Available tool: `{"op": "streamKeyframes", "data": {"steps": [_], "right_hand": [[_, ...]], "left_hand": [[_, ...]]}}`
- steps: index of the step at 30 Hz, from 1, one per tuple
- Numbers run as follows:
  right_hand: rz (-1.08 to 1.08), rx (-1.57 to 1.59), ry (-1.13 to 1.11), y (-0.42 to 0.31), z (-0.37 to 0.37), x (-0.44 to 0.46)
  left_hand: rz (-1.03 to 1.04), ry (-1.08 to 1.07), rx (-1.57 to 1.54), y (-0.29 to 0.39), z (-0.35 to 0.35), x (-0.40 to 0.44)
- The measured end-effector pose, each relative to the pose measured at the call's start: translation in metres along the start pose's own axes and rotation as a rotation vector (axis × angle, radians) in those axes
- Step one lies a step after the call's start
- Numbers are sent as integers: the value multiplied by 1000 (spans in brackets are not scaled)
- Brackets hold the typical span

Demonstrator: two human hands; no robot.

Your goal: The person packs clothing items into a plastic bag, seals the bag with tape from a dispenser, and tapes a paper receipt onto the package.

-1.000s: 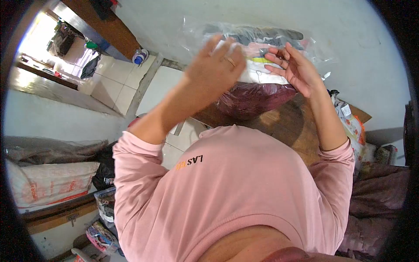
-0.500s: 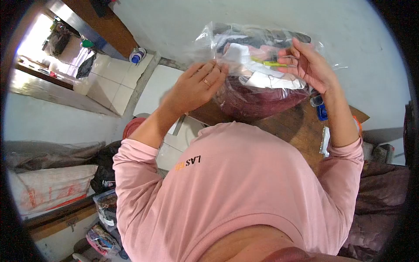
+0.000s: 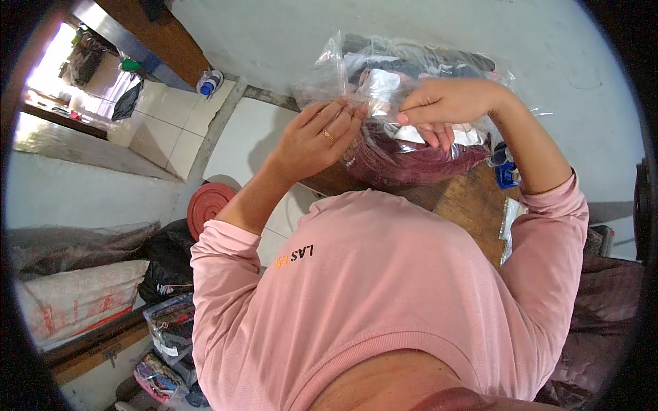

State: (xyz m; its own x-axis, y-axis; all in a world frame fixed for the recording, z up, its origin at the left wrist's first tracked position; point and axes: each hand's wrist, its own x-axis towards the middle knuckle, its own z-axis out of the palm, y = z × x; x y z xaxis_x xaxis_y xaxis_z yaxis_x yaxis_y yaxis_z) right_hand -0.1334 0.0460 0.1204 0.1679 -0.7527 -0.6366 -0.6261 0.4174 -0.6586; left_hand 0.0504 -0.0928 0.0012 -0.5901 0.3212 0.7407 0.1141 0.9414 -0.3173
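Note:
A clear plastic bag [image 3: 336,61] lies on the wooden table against the wall. Dark folded cloth [image 3: 418,61], a white piece of cloth [image 3: 381,83] and a maroon cloth [image 3: 397,163] show in and under the plastic. My left hand [image 3: 321,133], with a ring on one finger, is closed on the bag's near-left edge, fingertips pinching the film. Over the middle of the bag is my right hand [image 3: 449,106], palm down, thumb pointing left and loosely bent fingers apart from it. I see nothing held in it, though its palm is hidden.
A blue plastic object [image 3: 506,172] and a white packet [image 3: 510,222] are at the right side of the wooden table [image 3: 473,212]. A round red lid [image 3: 209,209] is on the left. Farther left are a white sack [image 3: 82,294] and bagged items [image 3: 170,329]. A doorway opens upper left.
My right hand has moved left and turned palm down over the bag. The yellow-green strip by its fingers is out of sight. My left hand stays at the bag's edge.

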Motion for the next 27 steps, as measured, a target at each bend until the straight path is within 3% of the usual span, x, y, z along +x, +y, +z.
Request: {"op": "streamKeyframes", "data": {"steps": [12,18,25,27], "right_hand": [[104,-160,65,-11,4,8],[239,-216,154,-15,7,-4],[314,-339,362,7,12,-17],[161,-597,606,18,17,-29]], "left_hand": [[47,66,-26,-1,1,4],[73,-9,19,-1,5,0],[96,-26,28,-2,7,-2],[87,-45,29,-2,4,-1]]}}
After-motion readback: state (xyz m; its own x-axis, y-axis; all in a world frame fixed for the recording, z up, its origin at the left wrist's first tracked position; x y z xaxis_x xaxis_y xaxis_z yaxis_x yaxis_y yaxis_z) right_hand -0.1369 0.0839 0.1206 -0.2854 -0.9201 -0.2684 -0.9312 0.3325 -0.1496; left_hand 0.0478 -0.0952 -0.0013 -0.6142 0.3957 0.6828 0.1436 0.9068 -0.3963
